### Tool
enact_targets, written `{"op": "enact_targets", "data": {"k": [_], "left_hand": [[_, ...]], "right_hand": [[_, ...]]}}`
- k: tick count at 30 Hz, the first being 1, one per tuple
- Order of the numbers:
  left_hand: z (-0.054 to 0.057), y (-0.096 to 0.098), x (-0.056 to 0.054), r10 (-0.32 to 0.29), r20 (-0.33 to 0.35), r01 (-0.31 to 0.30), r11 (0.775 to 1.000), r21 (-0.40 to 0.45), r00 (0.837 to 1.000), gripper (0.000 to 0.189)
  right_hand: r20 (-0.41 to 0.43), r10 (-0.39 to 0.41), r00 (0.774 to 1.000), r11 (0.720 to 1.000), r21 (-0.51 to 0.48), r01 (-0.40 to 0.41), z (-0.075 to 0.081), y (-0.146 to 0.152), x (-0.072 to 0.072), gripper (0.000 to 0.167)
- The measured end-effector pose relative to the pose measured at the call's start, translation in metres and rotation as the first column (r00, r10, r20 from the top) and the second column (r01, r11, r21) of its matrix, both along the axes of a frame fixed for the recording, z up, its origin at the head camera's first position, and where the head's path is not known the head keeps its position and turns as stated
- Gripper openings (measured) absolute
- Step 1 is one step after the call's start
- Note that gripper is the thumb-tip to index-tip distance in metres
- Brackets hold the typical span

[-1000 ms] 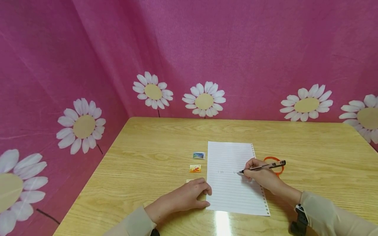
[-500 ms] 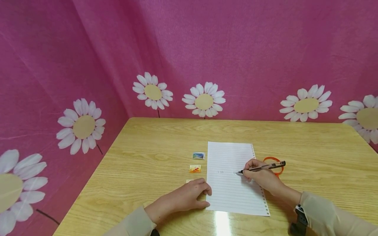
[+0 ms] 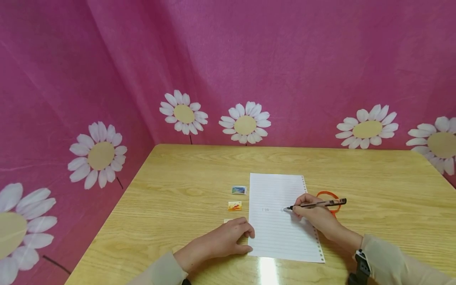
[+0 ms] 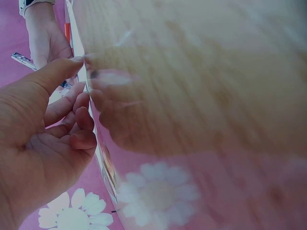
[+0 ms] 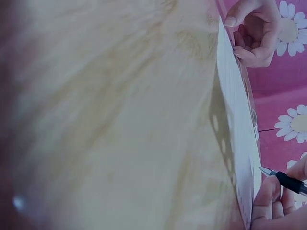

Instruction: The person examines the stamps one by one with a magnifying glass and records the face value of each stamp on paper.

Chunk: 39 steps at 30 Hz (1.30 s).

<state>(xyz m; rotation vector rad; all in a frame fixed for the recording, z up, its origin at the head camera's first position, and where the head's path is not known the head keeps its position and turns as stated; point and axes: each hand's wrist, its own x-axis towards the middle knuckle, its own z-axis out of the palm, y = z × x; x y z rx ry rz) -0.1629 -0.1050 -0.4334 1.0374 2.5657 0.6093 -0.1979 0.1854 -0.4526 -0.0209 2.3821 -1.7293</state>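
In the head view a sheet of lined paper (image 3: 276, 233) with punched holes down its right side lies on the wooden table. My right hand (image 3: 318, 217) pinches a dark pen (image 3: 327, 203), its tip at a short row of writing near the paper's middle. Another small handwritten number stands to the left of that row. My left hand (image 3: 228, 240) rests at the paper's left edge, thumb and fingertips on its margin, fingers loosely bent. The right wrist view shows the pen's metal point (image 5: 265, 170) close over the sheet, with fingers (image 5: 269, 194) round its black grip.
Left of the paper lie a small blue-green picture card (image 3: 239, 190) and a yellow-orange one (image 3: 234, 206); a third pale piece (image 3: 227, 221) is mostly hidden by the left hand. An orange ring-shaped thing (image 3: 329, 194) sits behind the right hand. A pink flowered curtain (image 3: 285, 71) backs the table.
The pen tip has shifted slightly left over the second piece of writing, and the pen leans a little flatter. My left hand stays at the paper's edge. The head view has tilted slightly.
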Motion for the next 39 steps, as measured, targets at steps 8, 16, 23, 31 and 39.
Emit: {"op": "enact_targets", "data": {"k": [8,16,23,31,39], "left_hand": [[0.001,0.000,0.000,-0.001,0.009,0.001,1.000,0.007,1.000,0.020],[0.001,0.001,0.001,-0.005,0.019,0.005,1.000,0.014,1.000,0.020],[-0.002,0.001,-0.001,-0.012,0.012,0.012,1.000,0.021,1.000,0.020],[-0.003,0.000,-0.001,-0.009,0.012,0.009,1.000,0.027,1.000,0.020],[0.000,-0.001,0.001,0.008,0.023,-0.009,0.999,0.034,1.000,0.020]], "right_hand": [[0.018,-0.001,1.000,1.000,-0.027,0.001,-0.001,0.002,0.001,0.019],[-0.028,0.013,1.000,0.998,-0.062,-0.015,0.000,0.004,0.003,0.016],[-0.072,0.034,0.997,0.997,-0.071,-0.039,0.003,0.009,0.005,0.018],[-0.100,0.012,0.995,0.998,-0.065,-0.019,0.006,0.016,0.007,0.012],[-0.115,-0.022,0.993,0.998,-0.056,0.015,0.010,0.027,0.007,0.006]]}}
